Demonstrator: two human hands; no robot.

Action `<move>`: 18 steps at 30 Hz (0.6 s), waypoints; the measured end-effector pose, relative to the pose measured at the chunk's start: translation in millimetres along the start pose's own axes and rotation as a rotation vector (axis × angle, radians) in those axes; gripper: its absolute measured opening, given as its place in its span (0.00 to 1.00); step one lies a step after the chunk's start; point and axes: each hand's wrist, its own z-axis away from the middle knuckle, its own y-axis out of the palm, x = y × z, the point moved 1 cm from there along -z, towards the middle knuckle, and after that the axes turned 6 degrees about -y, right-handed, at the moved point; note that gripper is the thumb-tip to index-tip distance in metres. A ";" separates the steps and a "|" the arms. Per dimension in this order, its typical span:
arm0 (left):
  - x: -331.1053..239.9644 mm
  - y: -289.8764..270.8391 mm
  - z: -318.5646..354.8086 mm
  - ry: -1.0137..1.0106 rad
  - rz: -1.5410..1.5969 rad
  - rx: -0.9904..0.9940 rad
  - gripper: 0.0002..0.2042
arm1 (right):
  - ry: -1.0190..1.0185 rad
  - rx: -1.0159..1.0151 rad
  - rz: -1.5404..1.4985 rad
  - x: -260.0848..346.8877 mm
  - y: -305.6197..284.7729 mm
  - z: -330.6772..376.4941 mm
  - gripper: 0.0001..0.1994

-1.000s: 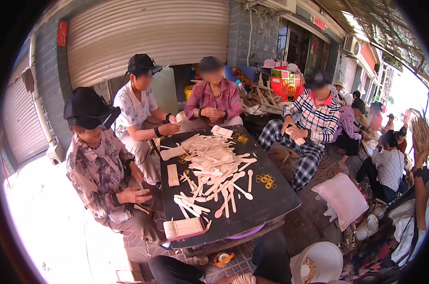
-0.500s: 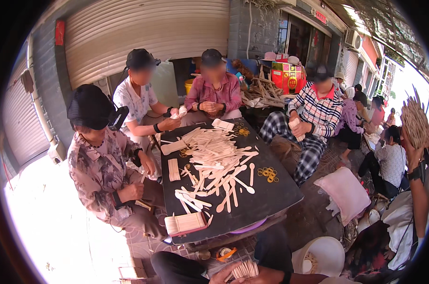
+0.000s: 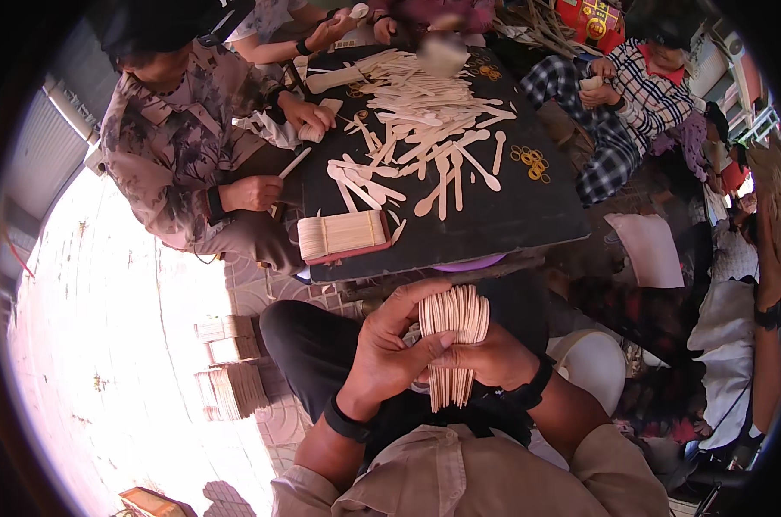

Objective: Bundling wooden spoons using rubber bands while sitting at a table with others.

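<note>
My left hand [image 3: 388, 349] and my right hand [image 3: 504, 355] are together above my lap, closed around one bundle of flat wooden spoons [image 3: 456, 317]. The spoons stand side by side with their edges upward, and their thin ends hang below my thumbs. My left thumb lies across the front of the bundle, while the right fingers are partly hidden behind it. Ahead of my hands is a dark table [image 3: 528, 220] with a heap of loose wooden spoons [image 3: 433, 108]. At its near left corner, a banded stack of spoons [image 3: 343, 229] sits in a red tray [image 3: 349, 254].
Yellow rubber bands [image 3: 529, 162] lie on the table's right side. Several co-workers sit around it; the one at the left holds a spoon [image 3: 295, 162]. Stacked bundles [image 3: 229, 392] rest on the ground to my left. A white bucket [image 3: 593, 370] and a pink sack [image 3: 649, 248] are at my right.
The view has tilted down, so the table appears higher and my arms show fully. The bundle, at the lower edge before, is now upright between both hands. The left co-worker's hands have moved apart.
</note>
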 end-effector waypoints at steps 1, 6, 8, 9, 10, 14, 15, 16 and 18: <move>0.3 0.6 2.4 0.001 -0.001 -0.003 0.23 | 0.001 0.004 0.000 -0.6 1.0 1.8 0.17; 10.8 0.8 5.7 0.016 0.084 -0.004 0.24 | 0.007 0.018 -0.083 -12.2 -1.5 5.5 0.17; 10.4 -2.0 4.0 0.076 -0.045 -0.028 0.24 | 0.035 0.046 -0.043 -11.8 -3.2 4.9 0.17; 8.5 -3.1 1.8 0.133 -0.174 -0.047 0.24 | 0.061 0.069 -0.007 -11.8 -4.1 5.4 0.16; 3.9 -3.9 0.4 0.130 -0.170 -0.044 0.24 | 0.062 0.064 -0.006 -11.5 -3.9 5.7 0.16; -12.7 -10.7 -2.8 0.077 -0.381 0.109 0.24 | 0.167 0.110 0.046 -9.8 -1.6 2.0 0.13; -13.4 -12.5 -3.8 0.133 -0.495 0.144 0.24 | 0.171 0.145 0.051 -10.6 -1.5 0.8 0.12; -13.7 -11.9 -3.4 0.182 -0.490 0.132 0.22 | 0.162 0.148 0.056 -10.7 -0.9 0.9 0.12; -15.6 -7.5 1.6 0.009 -0.377 0.136 0.22 | 0.129 0.161 0.161 -9.0 0.0 3.1 0.11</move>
